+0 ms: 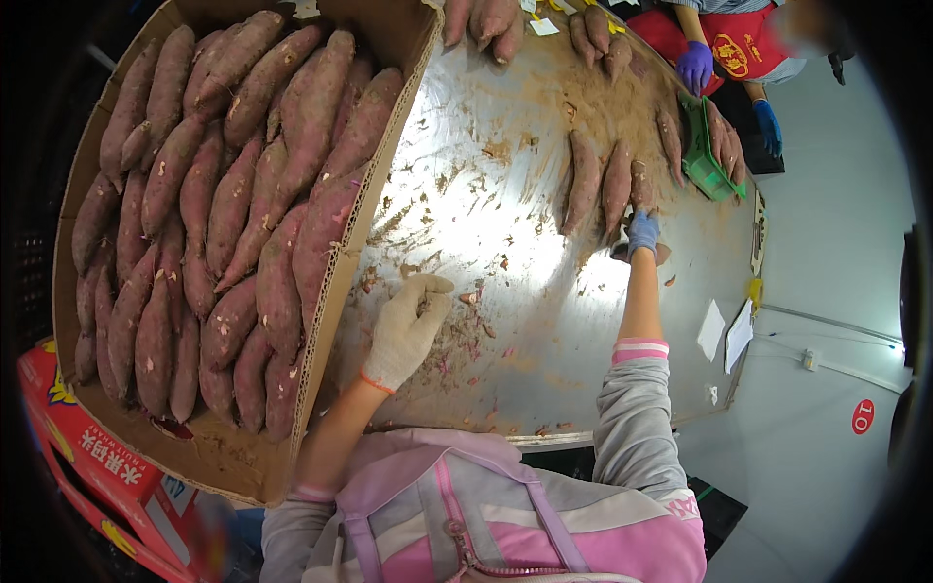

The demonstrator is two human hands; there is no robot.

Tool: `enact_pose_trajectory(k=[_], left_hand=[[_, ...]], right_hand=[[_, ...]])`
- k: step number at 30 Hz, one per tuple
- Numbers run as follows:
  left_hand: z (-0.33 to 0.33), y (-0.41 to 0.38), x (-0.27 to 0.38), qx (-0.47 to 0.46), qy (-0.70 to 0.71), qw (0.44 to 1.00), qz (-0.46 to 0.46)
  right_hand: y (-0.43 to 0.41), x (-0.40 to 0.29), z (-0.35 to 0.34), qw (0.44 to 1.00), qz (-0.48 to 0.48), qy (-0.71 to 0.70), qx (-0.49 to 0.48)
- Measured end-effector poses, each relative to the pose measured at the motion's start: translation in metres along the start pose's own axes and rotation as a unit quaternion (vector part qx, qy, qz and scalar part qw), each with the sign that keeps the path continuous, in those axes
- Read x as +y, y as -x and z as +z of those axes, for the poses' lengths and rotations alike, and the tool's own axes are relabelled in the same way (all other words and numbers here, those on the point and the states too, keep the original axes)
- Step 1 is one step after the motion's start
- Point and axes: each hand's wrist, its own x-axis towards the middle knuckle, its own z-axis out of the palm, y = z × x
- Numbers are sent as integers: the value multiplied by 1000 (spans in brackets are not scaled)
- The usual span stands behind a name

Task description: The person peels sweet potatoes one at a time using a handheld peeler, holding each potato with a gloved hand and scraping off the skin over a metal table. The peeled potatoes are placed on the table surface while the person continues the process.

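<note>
My left hand (410,329), in a pale knit glove, is over the metal table (539,306) beside the cardboard box. Its fingers are loosely bent, with a gap between them and nothing visibly held. In a blue glove, my right hand (643,232) reaches farther out, at the lower end of a sweet potato (641,186). Something dark and partly shiny shows beside its fingers, and a reddish-brown piece (662,253) shows below; the grip is unclear. Two more sweet potatoes, one nearer (617,182) and one farther left (582,182), lie left of that hand.
An open cardboard box (332,291) full of sweet potatoes stands at left. Soil and peel scraps litter the table. A green plastic tray (703,164) is at the far right, near a co-worker's purple-gloved (695,67) and blue-gloved (767,127) hands. Papers (738,337) lie at the right edge.
</note>
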Motion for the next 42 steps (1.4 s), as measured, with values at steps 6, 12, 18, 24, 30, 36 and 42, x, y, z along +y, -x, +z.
enact_pose_trajectory(k=[6, 12, 18, 24, 30, 36, 42], left_hand=[[-7, 5, -12, 57, 20, 998, -9], [-4, 11, 11, 26, -68, 997, 18], [5, 32, 40, -3, -104, 994, 19], [1, 55, 56, -34, -108, 988, 106], [3, 74, 34, -15, -176, 976, 130], [2, 91, 26, 24, -121, 982, 145], [-9, 107, 20, 71, -90, 979, 170]], right_hand=[[127, -138, -77, 960, -40, 276, 32], [46, 30, -32, 995, -68, 60, -35], [62, -86, -26, 991, -134, 19, 8], [215, -292, -68, 866, -340, -314, -188], [390, -460, -100, 571, -727, -170, -341], [498, -490, -67, 379, -814, 249, -362], [528, -480, -42, 352, -788, 407, -298]])
